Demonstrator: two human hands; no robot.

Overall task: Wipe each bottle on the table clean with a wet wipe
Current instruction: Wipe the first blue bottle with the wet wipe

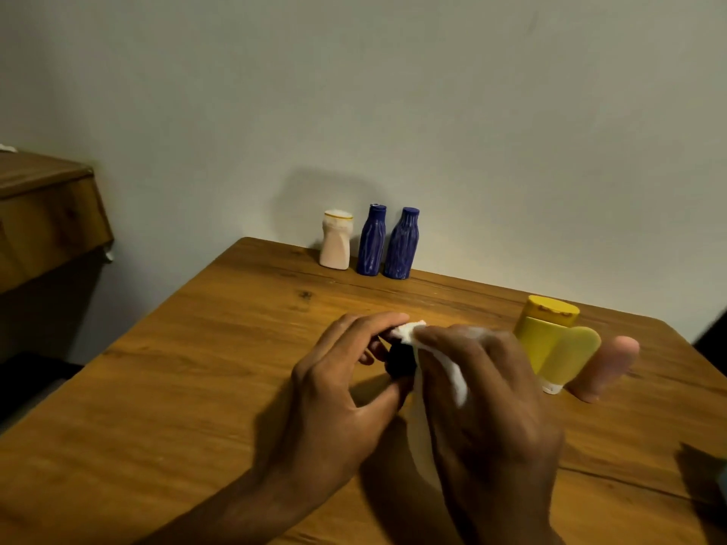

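My left hand (pixel 334 387) grips a small dark bottle (pixel 399 361) over the middle of the wooden table (pixel 196 387). My right hand (pixel 484 395) holds a white wet wipe (pixel 413 331) wrapped against that bottle, and most of the bottle is hidden by fingers and wipe. At the far edge by the wall stand a white bottle (pixel 335 239) and two ribbed blue bottles (pixel 371 241) (pixel 402 243). A yellow bottle (pixel 550 340) stands upside down on its white cap to the right, with a pale pink bottle (pixel 607 367) beside it.
The table meets a plain wall (pixel 393 92) at its far edge. A wooden cabinet (pixel 43 214) stands to the left, apart from the table. A dark object (pixel 708 474) pokes in at the table's right edge.
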